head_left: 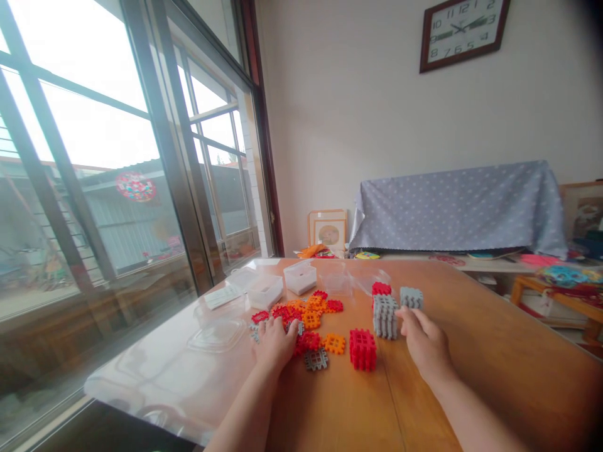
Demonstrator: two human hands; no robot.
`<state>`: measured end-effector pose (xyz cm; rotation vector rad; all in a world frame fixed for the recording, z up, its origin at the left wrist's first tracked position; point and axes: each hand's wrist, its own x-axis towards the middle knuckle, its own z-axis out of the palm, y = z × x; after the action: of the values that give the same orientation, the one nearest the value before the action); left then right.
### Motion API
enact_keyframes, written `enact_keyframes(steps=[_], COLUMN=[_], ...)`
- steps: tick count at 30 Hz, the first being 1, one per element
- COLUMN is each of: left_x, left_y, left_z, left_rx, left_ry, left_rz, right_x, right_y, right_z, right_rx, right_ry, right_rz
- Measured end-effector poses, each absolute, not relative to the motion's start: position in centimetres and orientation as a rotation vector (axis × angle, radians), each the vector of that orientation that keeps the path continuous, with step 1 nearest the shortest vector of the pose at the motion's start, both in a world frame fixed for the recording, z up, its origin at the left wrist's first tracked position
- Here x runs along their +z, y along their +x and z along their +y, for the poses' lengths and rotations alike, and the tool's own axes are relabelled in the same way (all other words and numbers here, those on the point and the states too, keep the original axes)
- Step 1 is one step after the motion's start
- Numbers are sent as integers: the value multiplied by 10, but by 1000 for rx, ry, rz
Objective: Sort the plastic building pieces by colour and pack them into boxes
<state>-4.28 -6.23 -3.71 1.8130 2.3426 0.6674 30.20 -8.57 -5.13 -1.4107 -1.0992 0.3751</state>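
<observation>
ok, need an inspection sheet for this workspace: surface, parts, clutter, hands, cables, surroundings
Surface: wooden table, glossy, window glare at left.
Parts: loose interlocking pieces in red, orange and gray, heaped; near red stack, near gray stack, far red stack and far gray stack to the right.
Clutter: clear plastic lid and plastic boxes beyond and left of the heap.
Hands: left hand on the heap; right hand beside the near gray stack, contact unclear.
Cables: nothing seen on the table.
Surroundings: window left; wall clock and spotted cloth beyond.
</observation>
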Motion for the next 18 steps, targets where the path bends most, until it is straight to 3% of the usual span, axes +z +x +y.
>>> enact_keyframes(steps=[9,18], left_x=[-47,-44], left_y=[0,15], left_z=[-54,-59], left_rx=[596,799], left_ry=[1979,2201], left_rz=[2225,1926], right_x=[-50,-48], right_y=[298,297], right_z=[-86,-91], right_rx=[374,273], right_ry=[-1385,-1423], right_rz=[-1160,-1245])
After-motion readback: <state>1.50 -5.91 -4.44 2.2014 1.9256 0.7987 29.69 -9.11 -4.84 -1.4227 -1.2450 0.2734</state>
